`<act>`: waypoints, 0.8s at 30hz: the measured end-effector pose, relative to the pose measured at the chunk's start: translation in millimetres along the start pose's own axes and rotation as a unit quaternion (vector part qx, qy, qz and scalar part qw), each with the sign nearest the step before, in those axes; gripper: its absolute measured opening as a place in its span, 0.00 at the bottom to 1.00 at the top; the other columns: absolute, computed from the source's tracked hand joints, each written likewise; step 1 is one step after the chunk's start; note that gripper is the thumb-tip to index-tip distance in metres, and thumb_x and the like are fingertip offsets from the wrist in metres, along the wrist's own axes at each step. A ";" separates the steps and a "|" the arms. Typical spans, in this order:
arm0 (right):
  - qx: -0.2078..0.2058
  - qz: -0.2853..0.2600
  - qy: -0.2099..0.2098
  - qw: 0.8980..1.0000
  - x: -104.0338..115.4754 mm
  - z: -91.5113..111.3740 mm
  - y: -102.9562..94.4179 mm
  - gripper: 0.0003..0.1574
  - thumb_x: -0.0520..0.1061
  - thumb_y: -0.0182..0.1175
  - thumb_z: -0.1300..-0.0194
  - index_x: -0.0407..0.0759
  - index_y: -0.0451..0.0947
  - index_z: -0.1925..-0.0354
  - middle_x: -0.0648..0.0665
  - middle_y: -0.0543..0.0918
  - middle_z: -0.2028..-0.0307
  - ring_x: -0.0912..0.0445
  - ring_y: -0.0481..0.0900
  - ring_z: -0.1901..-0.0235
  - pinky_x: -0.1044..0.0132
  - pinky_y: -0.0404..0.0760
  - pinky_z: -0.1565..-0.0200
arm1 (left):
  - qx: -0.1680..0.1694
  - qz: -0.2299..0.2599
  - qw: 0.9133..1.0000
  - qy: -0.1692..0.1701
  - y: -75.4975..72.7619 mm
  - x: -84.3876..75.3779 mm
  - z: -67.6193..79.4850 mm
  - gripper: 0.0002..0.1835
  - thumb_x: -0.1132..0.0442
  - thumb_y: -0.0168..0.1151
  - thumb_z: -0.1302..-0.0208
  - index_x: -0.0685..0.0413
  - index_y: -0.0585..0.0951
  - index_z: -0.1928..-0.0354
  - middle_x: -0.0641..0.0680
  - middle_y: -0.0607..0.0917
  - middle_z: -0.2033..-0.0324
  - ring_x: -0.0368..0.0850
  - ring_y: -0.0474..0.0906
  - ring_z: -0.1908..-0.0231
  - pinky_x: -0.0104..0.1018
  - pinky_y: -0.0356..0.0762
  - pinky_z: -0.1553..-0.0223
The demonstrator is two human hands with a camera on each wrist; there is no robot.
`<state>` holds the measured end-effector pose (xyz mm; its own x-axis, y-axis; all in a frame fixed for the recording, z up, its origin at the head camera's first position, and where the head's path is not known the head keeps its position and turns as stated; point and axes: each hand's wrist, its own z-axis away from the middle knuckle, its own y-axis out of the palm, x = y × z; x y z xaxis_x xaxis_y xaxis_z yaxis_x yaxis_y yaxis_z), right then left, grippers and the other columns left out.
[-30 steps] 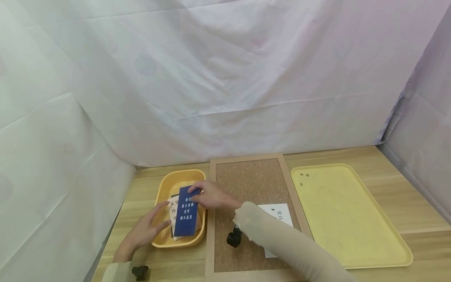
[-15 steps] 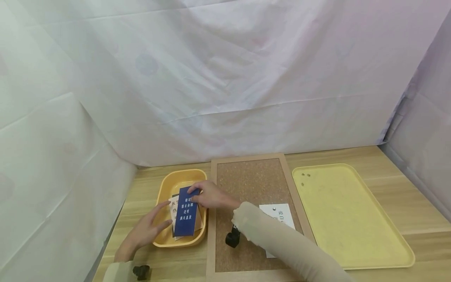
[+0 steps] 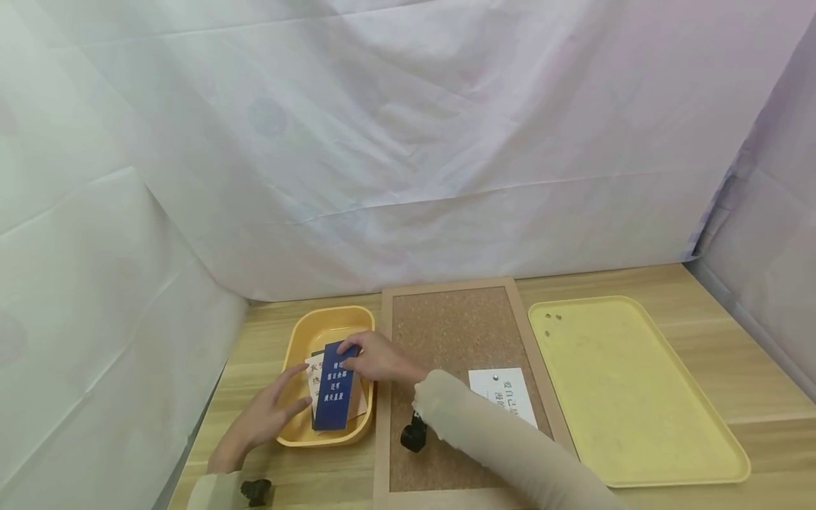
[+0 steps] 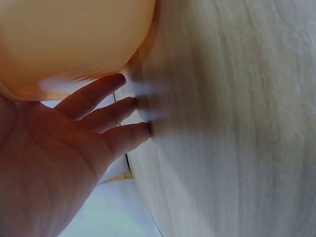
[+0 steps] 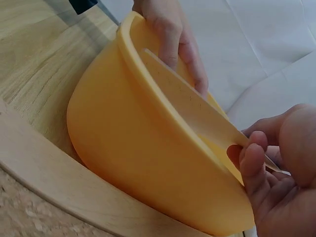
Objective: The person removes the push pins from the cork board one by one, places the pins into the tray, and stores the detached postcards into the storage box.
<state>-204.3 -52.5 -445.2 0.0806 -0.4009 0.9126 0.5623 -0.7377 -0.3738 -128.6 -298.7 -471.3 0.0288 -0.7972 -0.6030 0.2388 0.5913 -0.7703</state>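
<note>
A dark blue card [image 3: 334, 393] with white characters is pinched at its upper right corner by my right hand [image 3: 376, 356]. It stands tilted over the yellow plastic basin [image 3: 299, 336]; its lower end overlaps the other cards inside. Under it show a cream card [image 3: 315, 375] with dark writing, a brownish edge and a dark one. My left hand [image 3: 261, 418] lies over the basin's left rim, thumb and forefinger inside near the cream card. In the left wrist view, its other fingers [image 4: 108, 113] stretch loosely along the basin's outer side, above the wood.
Right of the basin lies a wood-framed cork board [image 3: 446, 319]. A white card [image 3: 506, 389] is fixed to it with a pin [image 3: 495, 377], partly behind the right sleeve [image 3: 497, 443]. Further right, a yellow tray [image 3: 631, 397] bears three small pins [image 3: 548, 316]. White cloth [image 3: 395, 142] hangs behind.
My right hand and forearm have shifted slightly down and left, tilting the blue card a little more. More of the white card on the board shows. My left hand stays put.
</note>
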 end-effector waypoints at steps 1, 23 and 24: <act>-0.002 0.000 0.001 1.000 -0.2 -0.7 0.9 0.13 0.40 0.61 0.31 0.44 0.82 0.49 0.50 0.82 0.65 0.58 0.73 0.83 0.70 0.72 0.82 | 0.000 0.000 1.000 0.000 0.0 -0.1 -0.1 0.36 0.46 0.60 0.31 0.44 0.61 0.25 0.65 0.62 0.27 0.73 0.56 0.30 0.74 0.56 0.36; -0.037 0.053 -0.016 0.998 -5.1 -6.1 9.7 0.13 0.41 0.61 0.31 0.46 0.83 0.50 0.48 0.83 0.49 0.62 0.78 0.68 0.70 0.77 0.74 | -0.005 0.001 1.000 0.014 1.5 3.5 -0.4 0.36 0.47 0.59 0.31 0.45 0.61 0.25 0.66 0.62 0.27 0.74 0.57 0.31 0.74 0.58 0.37; -0.038 0.054 -0.018 0.998 -5.2 -6.1 9.8 0.13 0.41 0.61 0.31 0.46 0.83 0.50 0.48 0.83 0.49 0.62 0.78 0.68 0.71 0.77 0.73 | -0.005 0.002 1.000 0.015 1.6 3.6 -0.5 0.36 0.47 0.59 0.31 0.45 0.61 0.25 0.67 0.62 0.27 0.74 0.57 0.31 0.74 0.58 0.37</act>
<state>-204.3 -61.0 -454.7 0.1671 -0.4614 0.8713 0.4854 -0.7307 -0.4800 -128.6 -300.6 -474.8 0.0007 -0.7912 -0.6116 0.2291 0.5954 -0.7701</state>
